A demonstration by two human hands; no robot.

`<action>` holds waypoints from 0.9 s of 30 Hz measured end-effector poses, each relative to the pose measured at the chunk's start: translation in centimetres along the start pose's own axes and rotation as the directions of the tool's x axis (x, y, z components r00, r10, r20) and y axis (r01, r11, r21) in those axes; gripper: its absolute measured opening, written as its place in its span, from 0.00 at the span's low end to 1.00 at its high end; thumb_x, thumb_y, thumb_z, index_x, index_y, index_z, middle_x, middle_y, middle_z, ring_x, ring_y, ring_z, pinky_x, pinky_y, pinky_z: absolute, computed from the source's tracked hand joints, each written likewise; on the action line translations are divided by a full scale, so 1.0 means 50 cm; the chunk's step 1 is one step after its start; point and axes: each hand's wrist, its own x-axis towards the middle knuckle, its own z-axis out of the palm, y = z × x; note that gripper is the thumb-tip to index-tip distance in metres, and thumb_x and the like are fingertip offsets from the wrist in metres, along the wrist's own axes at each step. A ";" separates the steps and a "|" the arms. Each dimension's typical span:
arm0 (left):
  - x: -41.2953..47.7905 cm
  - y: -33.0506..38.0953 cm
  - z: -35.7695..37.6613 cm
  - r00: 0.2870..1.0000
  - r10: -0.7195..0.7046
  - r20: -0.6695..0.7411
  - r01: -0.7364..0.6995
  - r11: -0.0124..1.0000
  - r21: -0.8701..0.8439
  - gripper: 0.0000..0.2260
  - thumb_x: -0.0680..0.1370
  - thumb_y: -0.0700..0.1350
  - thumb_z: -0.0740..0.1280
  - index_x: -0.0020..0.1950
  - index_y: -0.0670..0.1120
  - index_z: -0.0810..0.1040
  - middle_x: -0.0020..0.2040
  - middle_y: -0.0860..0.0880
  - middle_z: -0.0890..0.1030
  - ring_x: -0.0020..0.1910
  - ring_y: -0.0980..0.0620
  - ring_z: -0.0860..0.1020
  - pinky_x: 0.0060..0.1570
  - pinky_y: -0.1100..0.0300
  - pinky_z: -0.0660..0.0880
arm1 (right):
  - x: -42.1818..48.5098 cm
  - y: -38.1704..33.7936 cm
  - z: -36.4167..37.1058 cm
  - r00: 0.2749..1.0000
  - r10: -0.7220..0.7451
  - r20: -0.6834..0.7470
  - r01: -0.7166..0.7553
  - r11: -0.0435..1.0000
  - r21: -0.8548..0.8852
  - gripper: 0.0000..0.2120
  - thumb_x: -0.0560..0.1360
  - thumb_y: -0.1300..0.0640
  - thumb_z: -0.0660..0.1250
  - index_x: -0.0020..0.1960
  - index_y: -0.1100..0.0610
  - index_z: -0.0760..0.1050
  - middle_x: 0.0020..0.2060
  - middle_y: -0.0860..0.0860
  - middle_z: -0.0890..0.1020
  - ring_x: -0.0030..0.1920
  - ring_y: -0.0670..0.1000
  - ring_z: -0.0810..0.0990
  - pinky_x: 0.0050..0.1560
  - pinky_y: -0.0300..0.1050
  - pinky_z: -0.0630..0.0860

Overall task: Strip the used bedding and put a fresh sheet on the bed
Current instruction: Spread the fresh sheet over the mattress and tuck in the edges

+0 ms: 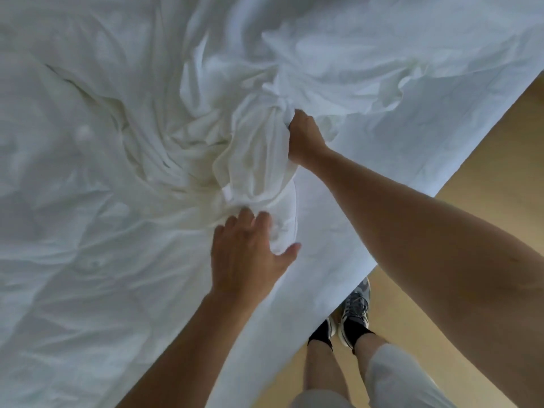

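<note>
R grip [304, 136] bunches rumpled white sheet [256, 160].

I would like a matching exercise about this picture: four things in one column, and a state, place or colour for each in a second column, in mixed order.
1. right hand
2. left hand
3. sneakers
4. floor

a. tan
b. spread open against the bunched sheet
c. grips the bunched sheet
d. stand beside the bed

Pairs: 1-c, 2-b, 3-d, 4-a.
</note>
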 end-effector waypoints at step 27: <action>-0.036 -0.163 -0.016 0.881 -0.065 0.468 0.444 0.454 -0.773 0.32 0.61 0.59 0.82 0.62 0.56 0.76 0.51 0.59 0.83 0.52 0.61 0.81 0.51 0.63 0.76 | -0.295 0.161 -0.011 0.936 -0.280 0.214 0.352 0.690 -0.633 0.23 0.63 0.73 0.72 0.58 0.64 0.82 0.51 0.57 0.84 0.57 0.64 0.79 0.63 0.60 0.74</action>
